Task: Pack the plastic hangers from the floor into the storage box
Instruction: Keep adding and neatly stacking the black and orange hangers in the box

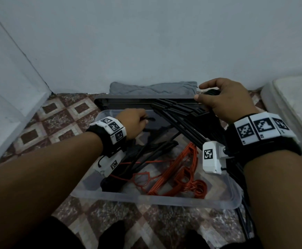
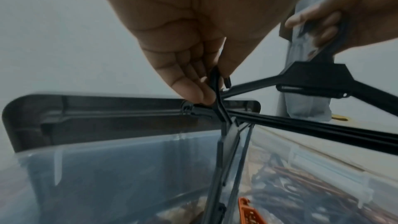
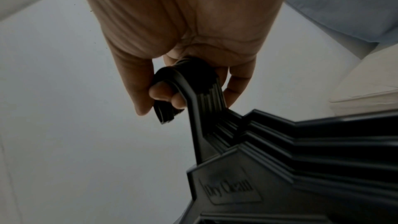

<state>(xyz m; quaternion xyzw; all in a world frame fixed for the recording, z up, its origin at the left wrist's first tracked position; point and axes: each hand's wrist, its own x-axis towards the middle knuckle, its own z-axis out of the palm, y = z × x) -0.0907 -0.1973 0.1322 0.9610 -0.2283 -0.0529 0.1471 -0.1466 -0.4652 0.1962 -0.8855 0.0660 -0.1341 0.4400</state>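
Storage box (image 1: 152,199): clear plastic, lidless, set on the patterned floor tiles (image 1: 44,123) at the centre of the head view. Its dark lid (image 1: 128,100) is stood behind it, against the pale wall (image 1: 146,42).

Contents of the box: a cluster of orange hangers (image 1: 179,177) lying at lower right of the interior, and a few loose black hangers (image 1: 143,155) lying to their left.

Right hand (image 1: 225,99): clenched around the stacked hooks of a bundle of black hangers (image 1: 186,119) (the words "Dry Clean" are moulded on the nearest one, seen in the right wrist view). The bundle is held up over the far right of the box, its arms slanting toward the lower right of the frame and past the box's rim.

Left hand (image 1: 134,123): held over the far left of the box; the fingertips (image 2: 206,91) are pinched on the hook of a single black hanger (image 2: 224,159), which hangs down into the box.

Other items: a folded grey cloth (image 1: 153,88) is laid along the wall behind the lid; a white mattress edge (image 1: 294,97) is seen at the right of the frame.
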